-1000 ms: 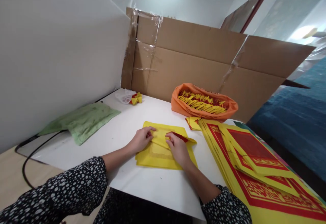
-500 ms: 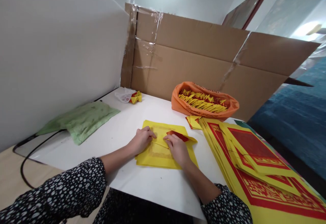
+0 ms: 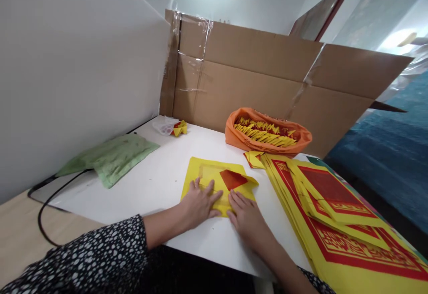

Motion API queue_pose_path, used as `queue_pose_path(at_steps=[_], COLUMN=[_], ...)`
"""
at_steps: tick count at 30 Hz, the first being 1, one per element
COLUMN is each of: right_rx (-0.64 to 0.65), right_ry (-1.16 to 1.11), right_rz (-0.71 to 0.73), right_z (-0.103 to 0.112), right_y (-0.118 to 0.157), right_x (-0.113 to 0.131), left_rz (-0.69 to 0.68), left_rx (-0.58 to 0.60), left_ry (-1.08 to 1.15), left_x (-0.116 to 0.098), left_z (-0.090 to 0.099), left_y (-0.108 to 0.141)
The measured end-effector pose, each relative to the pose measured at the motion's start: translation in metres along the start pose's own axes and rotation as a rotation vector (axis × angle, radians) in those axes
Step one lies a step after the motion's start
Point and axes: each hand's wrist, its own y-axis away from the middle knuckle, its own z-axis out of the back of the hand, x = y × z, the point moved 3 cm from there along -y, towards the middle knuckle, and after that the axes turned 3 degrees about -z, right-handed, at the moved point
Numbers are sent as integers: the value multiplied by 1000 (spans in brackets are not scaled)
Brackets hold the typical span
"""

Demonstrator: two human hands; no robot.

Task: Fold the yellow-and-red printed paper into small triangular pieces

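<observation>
Yellow paper point(image 3: 192, 169), partly folded, lies on the white tabletop in front of me. On its right side a folded-over part shows a red patch point(image 3: 230, 179), and a yellow corner sticks out to the right. My left hand point(image 3: 199, 202) rests on the paper's lower left part with its fingers spread. Below the red patch, my right hand point(image 3: 247, 216) lies on the lower right part, fingers stretched out and pressing on the paper. The paper under both palms is hidden.
An orange bag point(image 3: 234, 133) full of folded yellow-red papers stands by the cardboard wall point(image 3: 254, 71). Stacked yellow-red sheets point(image 3: 337, 196) lie at right, with small folded pieces point(image 3: 254, 159) beside them. A green cloth point(image 3: 117, 155), black cable point(image 3: 42, 213) and clear plastic bag point(image 3: 163, 126) are at left.
Both hands have moved down the paper toward me. Their pinching fingers have opened and now lie flat on it, and more of the red patch shows.
</observation>
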Motion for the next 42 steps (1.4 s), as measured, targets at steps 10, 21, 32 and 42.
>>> queue_pose_path(at_steps=[10, 21, 32, 42], right_rx=[-98, -260, -152, -76], right_ry=[-238, -123, 97, -239], right_rz=[-201, -32, 354, -7], right_z=[41, 39, 18, 19], right_y=[-87, -81, -32, -91], right_x=[-78, -45, -17, -25], left_rz=[-353, 10, -226, 275], left_rx=[46, -349, -121, -244], left_ry=[427, 524, 484, 978], left_x=[-6, 44, 51, 60], left_z=[11, 15, -12, -3], left_y=[-18, -66, -25, -59])
